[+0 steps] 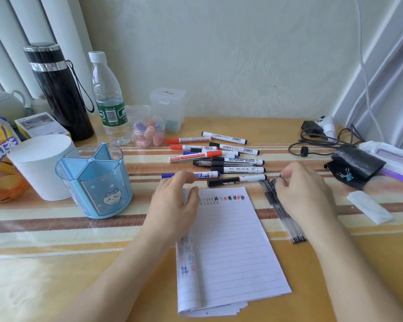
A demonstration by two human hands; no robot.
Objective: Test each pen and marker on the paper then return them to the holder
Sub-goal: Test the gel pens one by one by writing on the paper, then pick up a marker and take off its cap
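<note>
Paper: nearest, marks along its top line.
Left hand: loosely curled, pressing the paper's corner steady.
Right hand: fingers bunched over the pens, probably picking one; grip unclear.
Markers: scattered beyond.
Holder: left, empty.

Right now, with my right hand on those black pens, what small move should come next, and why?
Probably lift one pen from the bundle with the right hand and bring it to the paper. The holder looks empty, and the left hand already steadies the sheet.
</note>
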